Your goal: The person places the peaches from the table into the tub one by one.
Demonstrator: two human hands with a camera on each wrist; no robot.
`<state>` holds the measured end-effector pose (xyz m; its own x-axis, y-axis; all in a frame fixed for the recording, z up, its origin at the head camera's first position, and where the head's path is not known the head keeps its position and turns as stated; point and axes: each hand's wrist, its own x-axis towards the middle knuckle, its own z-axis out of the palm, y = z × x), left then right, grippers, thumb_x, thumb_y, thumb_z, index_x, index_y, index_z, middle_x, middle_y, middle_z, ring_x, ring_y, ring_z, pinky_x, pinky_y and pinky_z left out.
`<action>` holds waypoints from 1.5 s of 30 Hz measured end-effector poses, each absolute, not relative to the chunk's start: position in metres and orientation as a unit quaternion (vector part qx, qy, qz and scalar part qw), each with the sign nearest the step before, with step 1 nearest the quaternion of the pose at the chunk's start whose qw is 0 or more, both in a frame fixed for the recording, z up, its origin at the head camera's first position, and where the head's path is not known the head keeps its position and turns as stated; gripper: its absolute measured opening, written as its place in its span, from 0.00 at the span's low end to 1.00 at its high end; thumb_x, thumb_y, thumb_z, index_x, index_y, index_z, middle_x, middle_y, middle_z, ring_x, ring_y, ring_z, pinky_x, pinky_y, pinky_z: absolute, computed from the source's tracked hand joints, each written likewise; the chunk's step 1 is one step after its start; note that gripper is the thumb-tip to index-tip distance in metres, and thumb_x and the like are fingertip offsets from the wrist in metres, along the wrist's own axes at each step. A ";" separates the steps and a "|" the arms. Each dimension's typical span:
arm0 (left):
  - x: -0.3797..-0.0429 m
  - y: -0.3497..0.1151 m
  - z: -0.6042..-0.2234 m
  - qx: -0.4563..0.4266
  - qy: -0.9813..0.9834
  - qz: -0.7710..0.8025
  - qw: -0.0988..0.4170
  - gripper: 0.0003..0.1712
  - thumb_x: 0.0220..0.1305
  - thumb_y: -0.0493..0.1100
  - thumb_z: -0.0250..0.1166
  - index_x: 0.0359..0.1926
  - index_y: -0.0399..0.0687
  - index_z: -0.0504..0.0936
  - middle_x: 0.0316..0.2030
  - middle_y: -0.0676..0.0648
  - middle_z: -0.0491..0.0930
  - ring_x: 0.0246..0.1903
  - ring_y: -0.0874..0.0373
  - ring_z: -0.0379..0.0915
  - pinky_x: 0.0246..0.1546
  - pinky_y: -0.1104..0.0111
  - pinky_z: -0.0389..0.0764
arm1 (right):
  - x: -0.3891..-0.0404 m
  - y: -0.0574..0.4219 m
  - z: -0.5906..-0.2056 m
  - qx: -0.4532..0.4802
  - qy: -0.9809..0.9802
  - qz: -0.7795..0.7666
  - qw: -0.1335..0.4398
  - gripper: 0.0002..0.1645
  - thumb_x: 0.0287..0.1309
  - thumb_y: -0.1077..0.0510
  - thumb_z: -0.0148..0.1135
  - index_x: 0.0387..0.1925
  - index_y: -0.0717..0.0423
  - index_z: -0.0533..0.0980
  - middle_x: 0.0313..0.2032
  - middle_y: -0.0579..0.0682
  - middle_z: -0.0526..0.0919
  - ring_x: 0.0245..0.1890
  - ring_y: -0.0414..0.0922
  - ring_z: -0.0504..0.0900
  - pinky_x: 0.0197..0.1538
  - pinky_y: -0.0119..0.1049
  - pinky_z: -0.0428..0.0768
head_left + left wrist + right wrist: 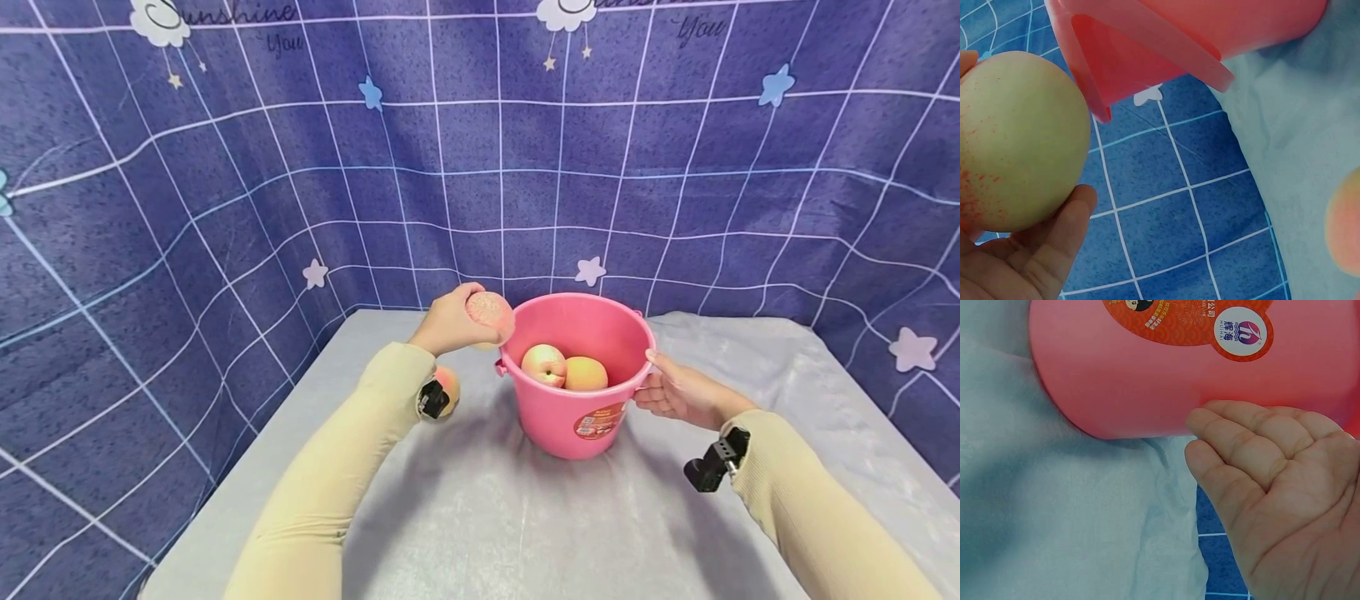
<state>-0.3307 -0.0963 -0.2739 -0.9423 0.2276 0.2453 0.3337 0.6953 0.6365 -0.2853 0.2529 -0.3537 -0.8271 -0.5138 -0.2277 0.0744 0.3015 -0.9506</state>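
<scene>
A pink bucket (pixel 570 425) stands upright on the cloth-covered table. My left hand (pixel 448 321) grips a pink and pale-yellow peach (pixel 491 313) at the bucket's left rim. In the left wrist view this peach (pixel 1022 144) sits between fingers and thumb, close beside the bucket. Inside the bucket lie a pale peach with a red blush (pixel 544 365) and a yellow-orange peach (pixel 587 374). My right hand (pixel 678 390) holds the bucket's right side, thumb at the rim and fingers against the outer wall (pixel 1147 394).
Another peach (pixel 447 390) lies on the table, partly hidden behind my left wrist. Grey cloth (pixel 465 517) covers the table. A blue grid-patterned curtain (pixel 525 200) hangs behind and along the sides. The bucket's pink handle (pixel 1172 53) hangs down its side.
</scene>
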 end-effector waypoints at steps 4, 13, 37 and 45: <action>-0.329 -0.093 -0.272 -0.154 -0.919 -0.357 0.068 0.38 0.36 0.47 0.75 0.54 0.48 0.74 0.43 0.45 0.80 0.43 0.51 0.75 0.45 0.59 0.75 | -0.285 0.253 -0.353 -0.143 0.765 -0.574 0.255 0.54 0.69 0.34 0.18 0.64 0.86 0.46 0.63 0.79 0.56 0.64 0.68 0.60 0.66 0.59 0.55; -0.329 -0.087 -0.269 -0.168 -0.916 -0.359 0.066 0.40 0.36 0.45 0.76 0.55 0.47 0.73 0.43 0.45 0.80 0.43 0.51 0.74 0.47 0.59 0.75 | -0.284 0.252 -0.353 -0.141 0.765 -0.573 0.257 0.55 0.69 0.33 0.18 0.63 0.87 0.46 0.63 0.79 0.55 0.65 0.69 0.58 0.67 0.58 0.55; -0.325 -0.053 -0.267 -0.200 -0.912 -0.354 0.052 0.41 0.36 0.44 0.77 0.56 0.48 0.72 0.45 0.44 0.80 0.44 0.51 0.75 0.44 0.62 0.77 | -0.285 0.255 -0.355 -0.142 0.763 -0.576 0.257 0.55 0.68 0.33 0.17 0.63 0.87 0.45 0.63 0.80 0.54 0.65 0.70 0.55 0.67 0.58 0.54; -0.323 -0.041 -0.268 -0.203 -0.913 -0.351 0.040 0.40 0.36 0.44 0.76 0.56 0.50 0.72 0.44 0.46 0.79 0.43 0.53 0.74 0.38 0.67 0.78 | -0.285 0.253 -0.354 -0.136 0.761 -0.580 0.257 0.55 0.68 0.33 0.18 0.63 0.86 0.46 0.63 0.79 0.55 0.65 0.70 0.55 0.67 0.58 0.53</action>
